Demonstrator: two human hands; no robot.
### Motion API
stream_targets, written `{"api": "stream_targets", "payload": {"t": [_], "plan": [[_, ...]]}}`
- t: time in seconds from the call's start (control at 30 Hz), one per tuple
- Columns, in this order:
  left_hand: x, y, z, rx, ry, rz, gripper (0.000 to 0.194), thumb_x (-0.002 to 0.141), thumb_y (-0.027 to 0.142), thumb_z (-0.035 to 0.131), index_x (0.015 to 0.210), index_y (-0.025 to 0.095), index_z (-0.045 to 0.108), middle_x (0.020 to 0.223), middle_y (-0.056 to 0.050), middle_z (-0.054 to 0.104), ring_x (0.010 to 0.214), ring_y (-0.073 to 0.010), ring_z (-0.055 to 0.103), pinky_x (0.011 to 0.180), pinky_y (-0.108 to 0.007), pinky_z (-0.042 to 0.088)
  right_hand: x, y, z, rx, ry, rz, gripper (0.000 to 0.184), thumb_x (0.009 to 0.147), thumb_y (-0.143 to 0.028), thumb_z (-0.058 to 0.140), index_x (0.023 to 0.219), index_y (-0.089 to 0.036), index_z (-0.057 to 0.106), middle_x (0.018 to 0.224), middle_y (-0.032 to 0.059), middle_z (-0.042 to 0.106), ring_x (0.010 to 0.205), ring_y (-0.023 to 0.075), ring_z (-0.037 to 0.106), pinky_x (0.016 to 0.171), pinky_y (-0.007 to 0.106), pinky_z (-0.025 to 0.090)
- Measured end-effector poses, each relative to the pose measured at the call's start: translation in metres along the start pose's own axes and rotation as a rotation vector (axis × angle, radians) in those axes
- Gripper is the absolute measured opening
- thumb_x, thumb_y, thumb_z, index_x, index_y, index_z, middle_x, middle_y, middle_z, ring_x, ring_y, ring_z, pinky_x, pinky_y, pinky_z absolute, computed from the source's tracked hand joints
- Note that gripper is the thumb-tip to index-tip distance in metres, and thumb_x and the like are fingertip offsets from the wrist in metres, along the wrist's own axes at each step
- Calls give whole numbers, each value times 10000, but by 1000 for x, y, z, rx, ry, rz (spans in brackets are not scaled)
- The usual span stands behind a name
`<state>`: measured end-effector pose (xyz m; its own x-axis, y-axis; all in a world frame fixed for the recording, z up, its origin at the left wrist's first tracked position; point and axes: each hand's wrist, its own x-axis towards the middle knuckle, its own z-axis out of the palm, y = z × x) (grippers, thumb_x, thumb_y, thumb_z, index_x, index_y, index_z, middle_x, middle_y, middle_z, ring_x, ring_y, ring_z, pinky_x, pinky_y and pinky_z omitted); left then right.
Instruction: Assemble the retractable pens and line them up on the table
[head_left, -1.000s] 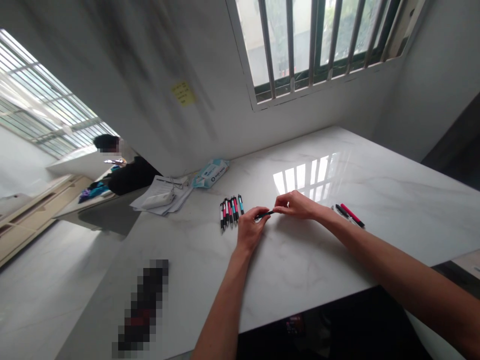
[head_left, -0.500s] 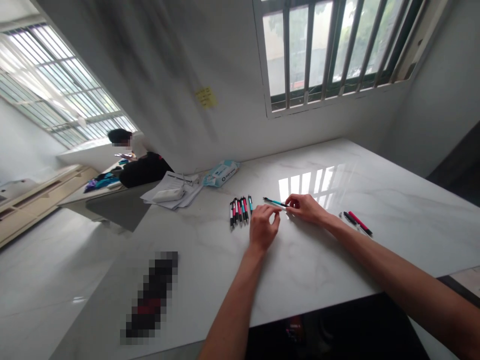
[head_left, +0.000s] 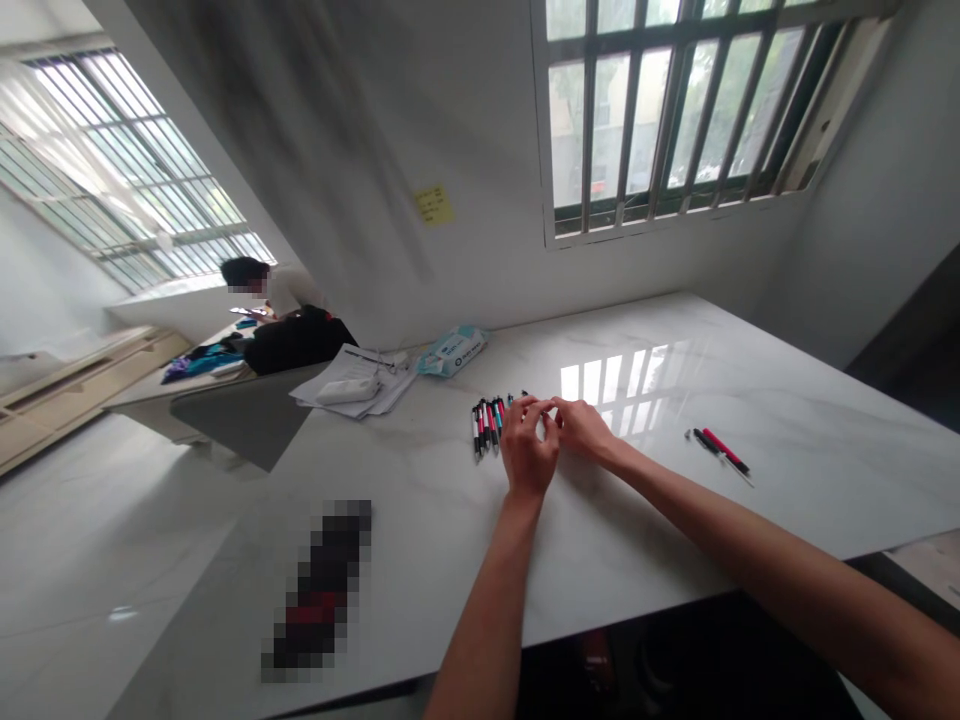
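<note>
Several pens [head_left: 486,421] with red, teal and black barrels lie in a row on the white marble table [head_left: 660,520]. My left hand [head_left: 529,447] rests at the right end of that row, its fingers curled over one more pen [head_left: 523,395] whose far tip pokes out beyond them. From the right, my right hand [head_left: 582,428] meets the left, with its fingertips pinched together at the same pen. Most of that pen is hidden under the two hands.
Two loose pens [head_left: 718,449], one black and one red, lie further right. A wipes pack [head_left: 452,351] and papers [head_left: 352,385] sit at the far left edge, and a blurred dark object [head_left: 322,585] lies near left. Another person [head_left: 259,285] sits beyond a black bag [head_left: 296,340].
The pen held between both hands was swung round by my right hand and carried left to the end of the row. Both hands now close together there. The view has shifted upward.
</note>
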<state>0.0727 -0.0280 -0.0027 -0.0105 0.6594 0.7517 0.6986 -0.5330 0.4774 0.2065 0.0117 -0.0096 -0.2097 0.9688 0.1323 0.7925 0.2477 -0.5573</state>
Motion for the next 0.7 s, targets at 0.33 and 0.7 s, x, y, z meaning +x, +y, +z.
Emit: {"api": "stream_targets", "payload": {"t": [0.33, 0.7], "plan": [[4, -19, -1, -25, 22, -176, 242, 901, 103, 587, 1030, 226, 751, 1091, -80, 705, 1020, -232, 681, 907, -354, 550, 0, -22, 14, 49, -41, -196, 277, 959, -261, 625, 1227, -207, 676, 1082, 120, 802, 945, 284, 736, 749, 310, 460], [-3, -7, 16, -108, -237, -151, 206, 912, 121, 600, 976, 236, 758, 981, -9, 719, 741, -137, 632, 764, -292, 499, -79, 122, -121, 73, -2, -314, 712, 824, -105, 596, 1500, -328, 564, 1451, 67, 661, 1353, 290, 578, 1084, 533, 525]]}}
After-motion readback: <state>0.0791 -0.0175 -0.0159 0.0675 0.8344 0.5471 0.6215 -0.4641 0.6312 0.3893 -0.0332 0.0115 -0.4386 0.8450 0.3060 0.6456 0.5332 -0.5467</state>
